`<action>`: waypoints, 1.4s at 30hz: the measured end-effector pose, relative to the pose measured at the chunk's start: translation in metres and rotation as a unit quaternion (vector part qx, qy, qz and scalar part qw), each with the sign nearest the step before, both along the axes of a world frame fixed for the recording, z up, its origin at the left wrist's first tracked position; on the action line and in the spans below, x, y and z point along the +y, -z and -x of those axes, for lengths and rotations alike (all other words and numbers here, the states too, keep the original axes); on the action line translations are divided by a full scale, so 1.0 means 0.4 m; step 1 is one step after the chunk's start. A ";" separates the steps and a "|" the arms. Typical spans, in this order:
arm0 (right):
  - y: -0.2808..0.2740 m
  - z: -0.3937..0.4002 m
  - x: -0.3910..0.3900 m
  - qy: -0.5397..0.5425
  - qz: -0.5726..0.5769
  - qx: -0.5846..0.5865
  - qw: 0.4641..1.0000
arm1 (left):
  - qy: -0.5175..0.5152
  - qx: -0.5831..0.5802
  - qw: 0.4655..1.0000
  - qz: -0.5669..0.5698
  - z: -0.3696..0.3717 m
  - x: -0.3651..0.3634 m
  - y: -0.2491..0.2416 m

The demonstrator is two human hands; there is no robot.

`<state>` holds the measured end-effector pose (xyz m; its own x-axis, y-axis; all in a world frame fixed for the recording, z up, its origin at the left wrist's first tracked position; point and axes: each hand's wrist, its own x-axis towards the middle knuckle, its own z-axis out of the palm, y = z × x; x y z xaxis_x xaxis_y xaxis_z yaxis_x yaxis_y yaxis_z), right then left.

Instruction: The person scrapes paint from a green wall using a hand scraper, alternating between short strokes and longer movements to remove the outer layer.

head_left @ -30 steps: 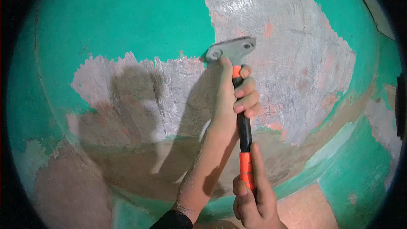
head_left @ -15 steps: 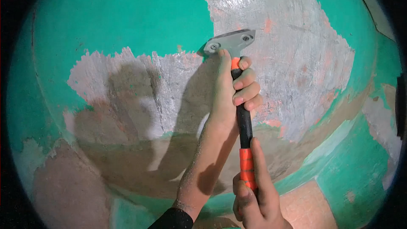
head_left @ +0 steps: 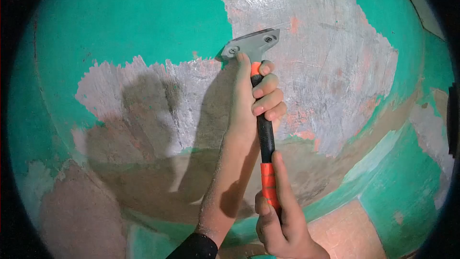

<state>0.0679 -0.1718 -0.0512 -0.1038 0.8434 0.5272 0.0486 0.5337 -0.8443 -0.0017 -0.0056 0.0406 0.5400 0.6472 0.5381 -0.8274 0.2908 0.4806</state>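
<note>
Head view: left hand [head_left: 251,100] and right hand [head_left: 278,220] grip scraper [head_left: 256,67], blade at green paint edge [head_left: 211,52].

Scraper [head_left: 261,110] head flat against wall [head_left: 143,19] at 12 o'clock; no room forward. Left hand [head_left: 254,98] fills the upper handle, right hand [head_left: 278,220] the lower end at 6 o'clock. Open wall face from 9 to 11 o'clock and at 3 o'clock, unobstructed.

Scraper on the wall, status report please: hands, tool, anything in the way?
Left hand grips upper handle; right hand grips lower end. Scraper blade on green wall, at paint edge. Nothing blocking.
</note>
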 end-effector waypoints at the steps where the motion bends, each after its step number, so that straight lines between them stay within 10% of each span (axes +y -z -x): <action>1: -0.004 -0.003 -0.003 -0.004 0.016 0.008 1.000 | 0.004 -0.004 1.000 0.000 -0.001 0.000 -0.010; 4: -0.016 -0.006 -0.029 -0.028 0.073 0.043 0.996 | -0.012 0.017 1.000 -0.012 -0.002 -0.007 0.023; 8: 0.010 -0.008 0.046 0.065 -0.192 -0.088 0.975 | -0.056 0.018 0.998 -0.008 0.000 -0.015 -0.010; 28: -0.031 -0.024 -0.014 -0.048 0.043 0.055 0.996 | -0.045 0.027 0.999 -0.008 -0.007 -0.007 -0.005; 42: -0.038 -0.029 0.050 -0.040 -0.043 0.013 0.998 | -0.026 -0.007 0.999 -0.024 -0.012 0.015 -0.086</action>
